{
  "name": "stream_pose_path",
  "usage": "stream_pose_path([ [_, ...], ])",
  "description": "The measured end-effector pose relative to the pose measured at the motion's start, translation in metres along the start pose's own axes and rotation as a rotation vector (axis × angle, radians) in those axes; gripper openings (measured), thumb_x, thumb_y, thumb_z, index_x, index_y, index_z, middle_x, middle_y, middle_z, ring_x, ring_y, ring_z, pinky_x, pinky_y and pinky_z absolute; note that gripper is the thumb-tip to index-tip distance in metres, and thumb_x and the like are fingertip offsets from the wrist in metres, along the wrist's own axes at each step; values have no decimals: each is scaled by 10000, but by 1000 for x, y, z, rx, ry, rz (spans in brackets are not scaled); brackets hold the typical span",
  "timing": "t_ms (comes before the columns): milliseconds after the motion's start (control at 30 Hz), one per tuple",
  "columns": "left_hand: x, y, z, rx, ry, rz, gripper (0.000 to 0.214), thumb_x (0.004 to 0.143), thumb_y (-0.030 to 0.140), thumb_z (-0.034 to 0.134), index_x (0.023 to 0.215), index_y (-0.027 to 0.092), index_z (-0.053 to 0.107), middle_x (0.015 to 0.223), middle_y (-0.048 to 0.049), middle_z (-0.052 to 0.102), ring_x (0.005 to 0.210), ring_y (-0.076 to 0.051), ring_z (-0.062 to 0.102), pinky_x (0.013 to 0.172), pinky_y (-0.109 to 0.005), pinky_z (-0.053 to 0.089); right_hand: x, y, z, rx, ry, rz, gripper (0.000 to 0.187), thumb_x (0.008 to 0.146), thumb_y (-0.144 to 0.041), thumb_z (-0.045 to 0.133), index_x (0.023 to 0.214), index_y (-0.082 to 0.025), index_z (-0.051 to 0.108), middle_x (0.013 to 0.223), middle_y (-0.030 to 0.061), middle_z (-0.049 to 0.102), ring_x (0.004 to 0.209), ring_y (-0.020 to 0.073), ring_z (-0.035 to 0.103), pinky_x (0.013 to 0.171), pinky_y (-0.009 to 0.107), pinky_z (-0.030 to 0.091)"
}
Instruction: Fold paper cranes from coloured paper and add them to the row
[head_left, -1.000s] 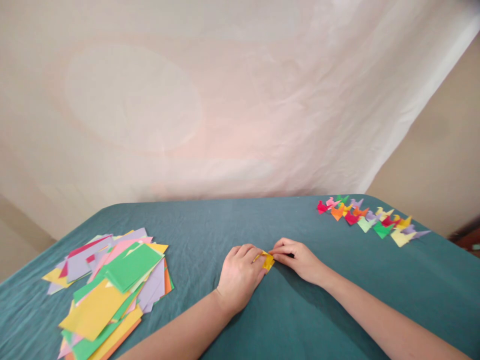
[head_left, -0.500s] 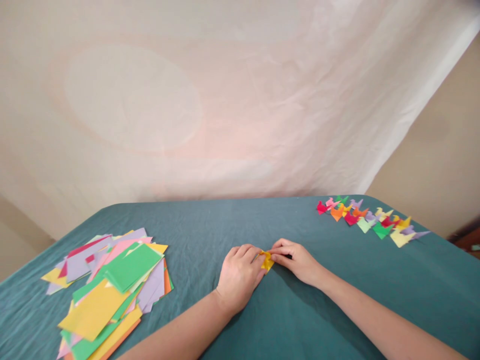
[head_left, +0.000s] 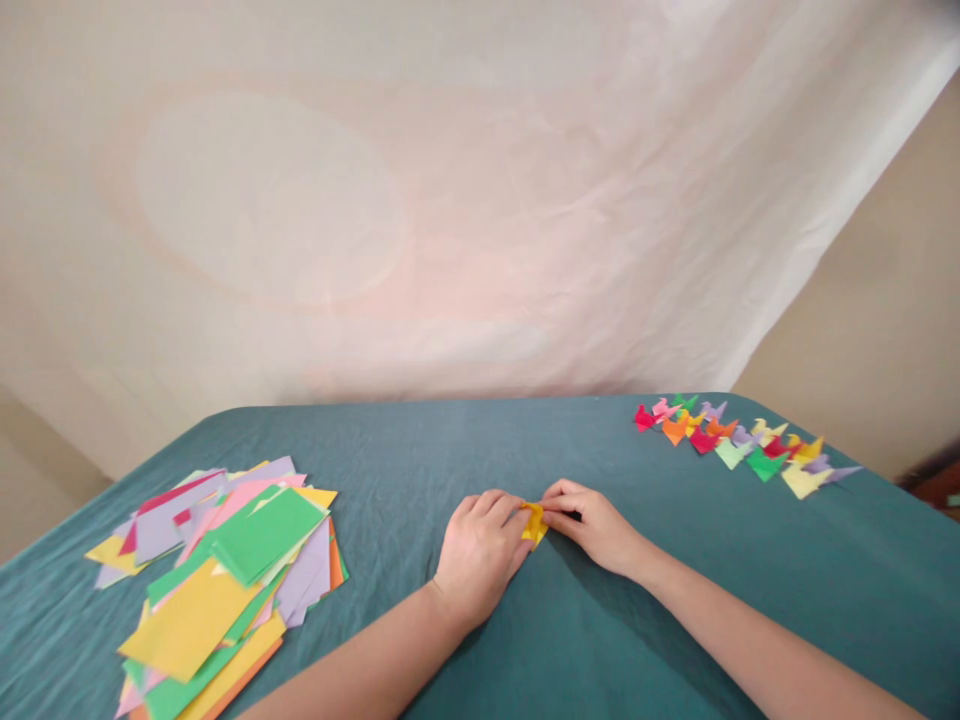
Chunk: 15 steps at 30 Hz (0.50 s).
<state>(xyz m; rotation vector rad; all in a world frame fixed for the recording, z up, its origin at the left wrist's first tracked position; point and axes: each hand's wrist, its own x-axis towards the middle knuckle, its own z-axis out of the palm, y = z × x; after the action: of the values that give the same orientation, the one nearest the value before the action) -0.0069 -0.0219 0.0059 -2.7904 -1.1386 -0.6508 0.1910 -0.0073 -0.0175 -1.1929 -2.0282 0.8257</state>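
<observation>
A small folded piece of yellow paper (head_left: 535,525) is between my two hands, just above or on the table in the middle. My left hand (head_left: 484,550) is closed on its left side, the fingers bent over the paper and covering part of it. My right hand (head_left: 589,520) pinches the paper's right edge between thumb and forefinger. The fingers hide much of the paper's shape, so its exact folds cannot be made out.
A loose pile of coloured paper sheets (head_left: 191,620) spreads over the left of the table (head_left: 420,450). At the back right stand several small folded paper birds (head_left: 765,462) in rows. Behind the table hangs a pale cloth (head_left: 487,220).
Both hands keep hold of the yellow paper in nearly the same place. The whole view has shifted very slightly.
</observation>
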Motion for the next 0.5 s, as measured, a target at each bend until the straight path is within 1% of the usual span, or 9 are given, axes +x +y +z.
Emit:
stream_pose_path([
  [233, 0, -1, -1, 6, 20, 9, 211, 808, 276, 596, 1011, 219, 578, 1008, -26, 611, 964, -205, 537, 795, -350, 435, 0, -2, -1, 8, 1, 6, 209, 865, -261, 506, 948, -223, 694, 864, 36, 599, 813, 154, 562, 751, 261, 436],
  [500, 0, -1, 0, 3, 6, -2, 232, 801, 277, 603, 1024, 222, 567, 1025, -27, 605, 963, -213, 537, 785, -356, 437, 1, -3, -1, 15, -7, 7, 248, 885, -325, 474, 945, -226, 693, 863, 38, 602, 817, 156, 565, 751, 264, 436],
])
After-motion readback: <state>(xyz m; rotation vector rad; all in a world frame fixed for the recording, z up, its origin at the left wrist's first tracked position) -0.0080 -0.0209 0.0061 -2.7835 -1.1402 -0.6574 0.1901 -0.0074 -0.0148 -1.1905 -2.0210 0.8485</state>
